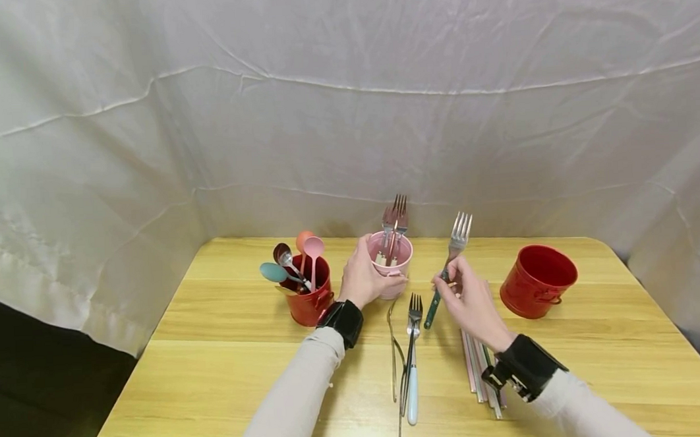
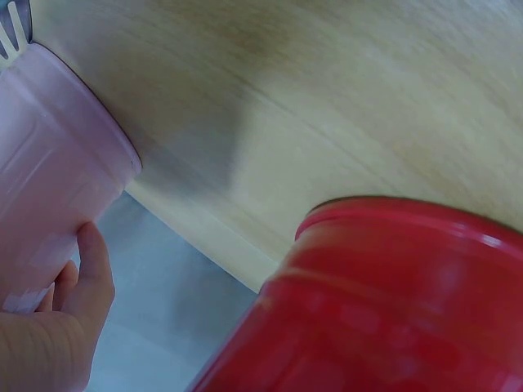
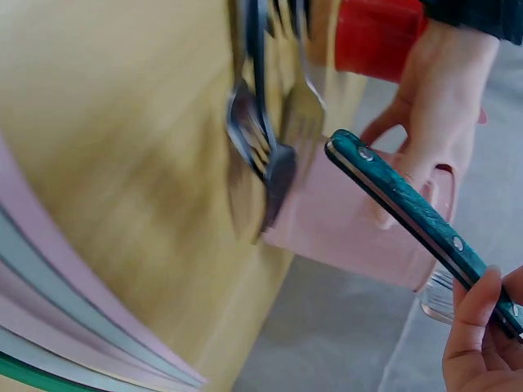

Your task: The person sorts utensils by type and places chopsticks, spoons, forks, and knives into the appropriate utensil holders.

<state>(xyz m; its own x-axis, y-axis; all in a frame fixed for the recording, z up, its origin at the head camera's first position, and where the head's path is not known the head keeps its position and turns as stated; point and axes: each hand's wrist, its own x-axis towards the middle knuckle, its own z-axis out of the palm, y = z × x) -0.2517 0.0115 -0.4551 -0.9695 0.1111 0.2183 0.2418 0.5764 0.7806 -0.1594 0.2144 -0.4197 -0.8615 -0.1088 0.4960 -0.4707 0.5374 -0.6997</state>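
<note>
A pink bucket (image 1: pixel 397 269) with several forks (image 1: pixel 395 217) standing in it is gripped around its side by my left hand (image 1: pixel 366 274). My right hand (image 1: pixel 468 299) pinches a fork (image 1: pixel 459 234) with a green handle (image 3: pixel 409 204), tines up, just right of the pink bucket. In the right wrist view the handle's end hangs free in front of the bucket. Several forks (image 1: pixel 412 392), one with a pale blue handle, lie on the table below the pink bucket, between my forearms.
A red bucket (image 1: pixel 310 306) holding several spoons (image 1: pixel 274 272) stands left of my left hand. Another red bucket (image 1: pixel 526 295) stands at the right. Several straws (image 1: pixel 475 370) lie partly under my right wrist. A pale curtain (image 1: pixel 346 139) hangs behind the wooden table (image 1: pixel 215 357).
</note>
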